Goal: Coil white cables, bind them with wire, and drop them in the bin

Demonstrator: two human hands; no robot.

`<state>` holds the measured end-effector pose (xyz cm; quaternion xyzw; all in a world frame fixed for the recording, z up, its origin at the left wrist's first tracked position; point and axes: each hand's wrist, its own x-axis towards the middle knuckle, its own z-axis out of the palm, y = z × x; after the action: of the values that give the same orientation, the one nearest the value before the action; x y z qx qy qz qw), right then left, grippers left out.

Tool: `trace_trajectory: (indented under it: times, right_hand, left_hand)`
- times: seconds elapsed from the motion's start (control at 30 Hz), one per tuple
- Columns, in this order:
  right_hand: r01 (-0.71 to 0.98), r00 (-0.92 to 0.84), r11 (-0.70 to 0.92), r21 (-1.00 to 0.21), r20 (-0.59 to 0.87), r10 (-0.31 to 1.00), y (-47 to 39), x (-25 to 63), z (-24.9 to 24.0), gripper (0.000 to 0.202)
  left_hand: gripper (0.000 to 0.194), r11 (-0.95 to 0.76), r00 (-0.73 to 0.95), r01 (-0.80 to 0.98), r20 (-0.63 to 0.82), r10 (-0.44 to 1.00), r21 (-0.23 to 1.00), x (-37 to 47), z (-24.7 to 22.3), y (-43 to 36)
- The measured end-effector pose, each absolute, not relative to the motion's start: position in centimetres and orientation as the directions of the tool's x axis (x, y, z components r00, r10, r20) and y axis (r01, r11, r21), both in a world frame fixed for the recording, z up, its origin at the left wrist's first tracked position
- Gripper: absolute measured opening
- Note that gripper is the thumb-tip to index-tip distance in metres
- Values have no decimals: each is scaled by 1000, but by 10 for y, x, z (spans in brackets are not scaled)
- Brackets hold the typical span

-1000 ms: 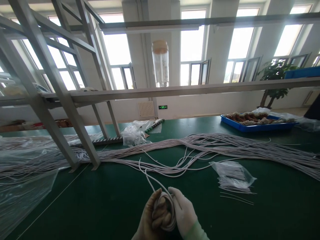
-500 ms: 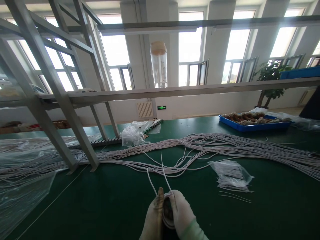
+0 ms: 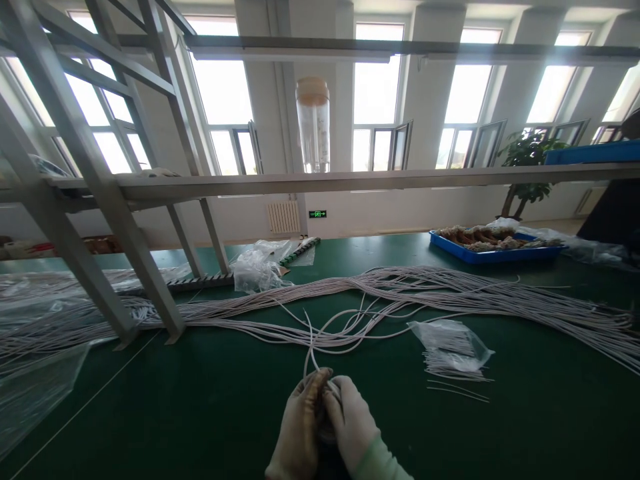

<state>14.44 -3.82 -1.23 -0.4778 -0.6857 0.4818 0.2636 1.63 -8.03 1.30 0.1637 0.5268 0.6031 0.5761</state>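
Cable bundle point(image 3: 450, 287) across the table point(image 3: 225, 400), shelf point(image 3: 380, 181) spanning above.
The left hand point(image 3: 297, 427) and right hand point(image 3: 353, 420) are at the near middle, a cable point(image 3: 313, 357) between them. To their right, on the near side of the bundle, lies a plastic bag point(image 3: 455, 347) with two loose strands point(image 3: 457, 391) just nearer. Beyond the bundle, crumpled plastic point(image 3: 257, 267) sits left of centre and a tray point(image 3: 493, 255) right. A plastic sheet point(image 3: 40, 393) lies near left; a bottle point(image 3: 313, 127) stands on the shelf.
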Motion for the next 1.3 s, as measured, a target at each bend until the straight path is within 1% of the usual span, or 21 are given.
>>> trace_trajectory:
  times: [0.07,0.13,0.2,0.27,0.33,0.4,0.53,0.63,0.7,0.8,0.87,0.97,1.07,1.13,1.2,1.3]
  right_hand:
    - [193,-482,22,-981,-76,873,-37,144,-22,35]
    - [39,-506,-15,-999,-33,862,-34,142,-32,48]
    - [-34,-474,-60,-998,-37,880,-31,140,-40,54]
    - [-52,-448,-105,-993,-71,891,-27,138,-46,51]
    - [-39,-448,-143,-989,-110,887,-23,138,-46,44]
    - [-14,-444,-158,-987,-135,886,-21,139,-44,39]
    - [24,-446,-162,-987,-155,882,-22,141,-37,36]
    - [50,-473,-110,-993,-121,873,-29,142,-37,39]
    - [104,-481,-51,-993,-95,871,-34,143,-39,40]
    - [209,-447,-11,-978,-105,888,-37,143,-41,41]
    - [248,-405,23,-968,-82,911,-37,141,-40,41]
    - [228,-351,98,-969,12,936,-38,137,-38,41]
    - [163,-336,131,-978,69,939,-40,133,-34,41]
    - [172,-314,144,-975,85,946,-40,132,-33,43]
    - [239,-265,143,-960,77,961,-39,131,-31,42]
    - [357,-231,108,-928,24,973,-39,131,-29,38]
  left_hand:
    - [44,217,-331,-424,-373,867,879,11,13,-83]
    - [51,199,-352,-376,-338,873,905,7,12,-85]
    - [53,190,-345,-357,-318,883,915,7,10,-86]
    - [51,218,-325,-358,-340,883,908,8,8,-86]
    - [45,273,-307,-323,-373,875,906,11,8,-87]
    - [42,324,-319,-235,-387,865,917,14,10,-87]
    - [48,349,-389,-41,-336,857,936,21,25,-89]
    - [48,341,-383,19,-308,871,940,23,34,-90]
    - [48,322,-345,84,-276,897,943,21,33,-90]
    - [54,341,-273,238,-274,922,909,15,20,-88]
    - [59,337,-249,329,-263,932,882,11,5,-86]
    - [58,264,-249,422,-170,954,867,6,-16,-83]
    - [59,212,-242,436,-113,964,875,1,-31,-77]
    - [57,184,-222,464,-87,971,867,-2,-39,-72]
    - [53,204,-213,508,-107,971,837,-5,-46,-66]
    - [50,276,-222,539,-182,958,796,-8,-53,-60]
